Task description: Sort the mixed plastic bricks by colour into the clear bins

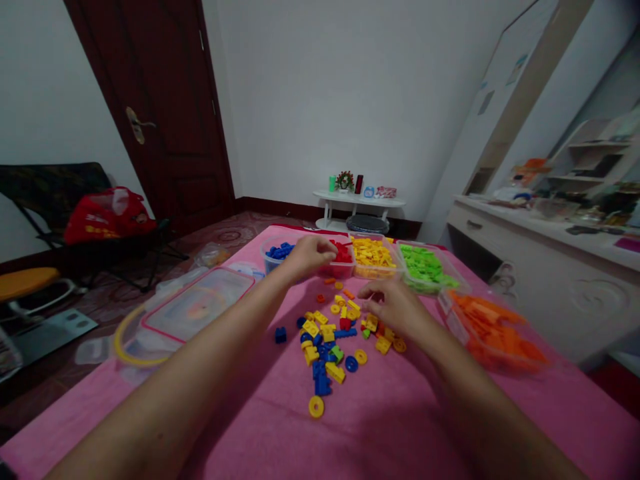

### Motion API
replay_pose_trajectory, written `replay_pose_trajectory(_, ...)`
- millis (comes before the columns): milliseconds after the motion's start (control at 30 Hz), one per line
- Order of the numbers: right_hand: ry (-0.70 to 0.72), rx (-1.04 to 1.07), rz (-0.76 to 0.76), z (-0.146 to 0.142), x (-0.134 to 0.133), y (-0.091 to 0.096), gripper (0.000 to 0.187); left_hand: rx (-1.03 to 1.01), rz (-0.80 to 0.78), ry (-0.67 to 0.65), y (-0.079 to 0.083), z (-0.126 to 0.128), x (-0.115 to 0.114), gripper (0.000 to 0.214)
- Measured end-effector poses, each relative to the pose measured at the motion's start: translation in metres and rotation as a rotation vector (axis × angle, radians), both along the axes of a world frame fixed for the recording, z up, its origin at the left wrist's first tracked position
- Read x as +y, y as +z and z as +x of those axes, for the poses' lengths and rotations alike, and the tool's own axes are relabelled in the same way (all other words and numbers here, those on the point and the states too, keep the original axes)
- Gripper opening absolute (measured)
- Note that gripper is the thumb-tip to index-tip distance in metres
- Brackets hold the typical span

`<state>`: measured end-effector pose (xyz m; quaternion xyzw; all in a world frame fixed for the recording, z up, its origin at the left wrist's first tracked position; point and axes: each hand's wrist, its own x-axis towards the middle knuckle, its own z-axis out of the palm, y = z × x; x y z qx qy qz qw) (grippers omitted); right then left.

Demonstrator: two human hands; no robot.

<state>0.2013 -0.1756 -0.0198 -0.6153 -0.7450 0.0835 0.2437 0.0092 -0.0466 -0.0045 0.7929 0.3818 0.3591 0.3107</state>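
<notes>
Left fingers (325,251) above red-brick tub (345,271), right fingers (371,294) amid loose pieces (327,341)

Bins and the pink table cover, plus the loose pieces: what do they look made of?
Bins: clear, glossy thin plastic; the sorted pieces show through the walls. Pink cover: probably soft cloth, matte and fuzzy-looking, no shine. Loose pieces: likely hard moulded plastic, given bright solid colours and crisp shapes.

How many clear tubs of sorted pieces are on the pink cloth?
5. Along the far edge, left to right: blue tub, red tub partly behind the left hand, yellow tub, green tub; the orange tub nearer on the right. None seem hidden.
</notes>
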Motion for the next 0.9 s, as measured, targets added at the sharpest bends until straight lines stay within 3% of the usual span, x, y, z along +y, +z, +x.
replay_pose_trajectory(67, 0.023, -0.056, -0.057, -0.001, 0.001, -0.008, 0.029, 0.274, -0.041, -0.175, -0.010, 0.011, -0.021, 0.022)
replay_pose_trajectory(200, 0.075, -0.117, -0.050, -0.007, 0.001, -0.020, 0.039, 0.530, -0.021, -0.182, -0.031, 0.018, -0.047, 0.029)
replay_pose_trajectory(300, 0.103, -0.207, -0.053, -0.014, 0.001, -0.029, 0.041, 0.556, -0.003, -0.216, -0.044, 0.017, -0.051, 0.038)
replay_pose_trajectory(433, 0.072, -0.292, -0.051, -0.020, 0.001, -0.035, 0.030, 0.536, -0.005, -0.236, -0.055, 0.017, -0.047, 0.031)
replay_pose_trajectory(600, -0.020, -0.159, -0.054, -0.012, 0.008, -0.034, 0.028, 0.461, 0.015, -0.126, -0.054, 0.017, -0.042, 0.025)
replay_pose_trajectory(733, -0.060, -0.060, 0.040, -0.005, 0.018, -0.041, 0.033, 0.392, 0.165, 0.007, -0.055, 0.020, -0.040, 0.033)
replay_pose_trajectory(900, -0.008, -0.128, -0.079, -0.010, 0.024, -0.049, 0.033, 0.495, 0.286, -0.097, -0.068, 0.028, -0.043, 0.029)
